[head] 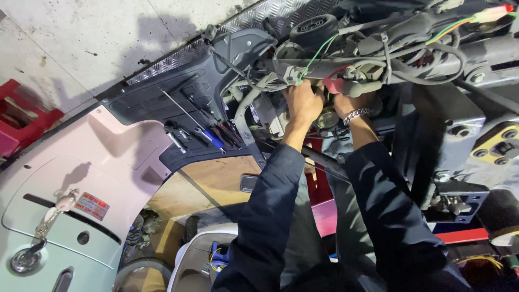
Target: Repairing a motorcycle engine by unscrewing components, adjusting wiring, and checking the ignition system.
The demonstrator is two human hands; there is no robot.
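Note:
Both my arms in dark blue sleeves reach forward into the stripped frame of a scooter. My left hand (304,101) is closed around something among the grey cables and wire loom (346,70); what it grips is hidden by the fingers. My right hand (346,103), with a metal chain bracelet (356,114) on the wrist, is tucked under the same loom beside a round metal part (327,118). Its fingers are hidden behind the cables. A green wire (316,54) runs down just above my left hand.
Screwdrivers and wrenches (203,132) lie on the dark footboard panel (162,103) to the left. A pale pink body panel (70,178) with a key and keyring (51,219) fills the lower left. A red stool (24,121) stands at far left. Black frame brackets (459,162) sit at right.

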